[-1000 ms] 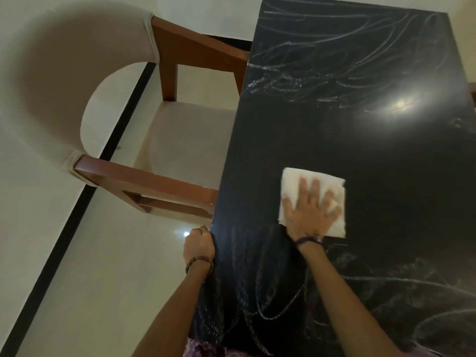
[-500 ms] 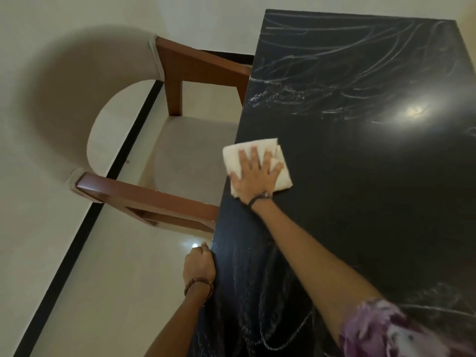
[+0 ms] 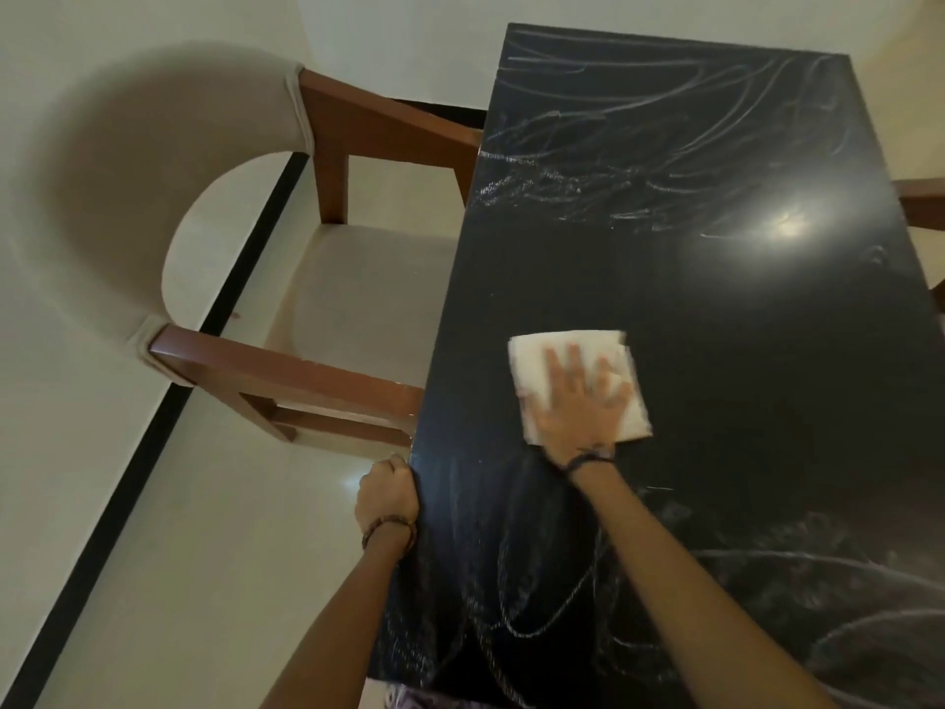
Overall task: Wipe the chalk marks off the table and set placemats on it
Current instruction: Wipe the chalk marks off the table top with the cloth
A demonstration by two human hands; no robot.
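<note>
The black table fills the right side of the frame, and its middle band now reads as bare dark surface, while chalk marks crowd the top end and more scribbles cover the bottom end near the person. That clean band is where the wiping has been going on. Half a second ago the white cloth was at the table's left edge beside the chair; it has since swept back toward the centre of the frame, so the stroke has reversed and runs side to side across the same strip.

The right hand lies flat on the cloth with fingers straight and spread apart, pressing it to the tabletop. The left hand has stayed put, fingers curled over the table's left edge at lower centre, seemingly bracing.

Judging by what remains, wiping is perhaps a third done: both ends need passes before any placemats go down, and no placemats are in view.
</note>
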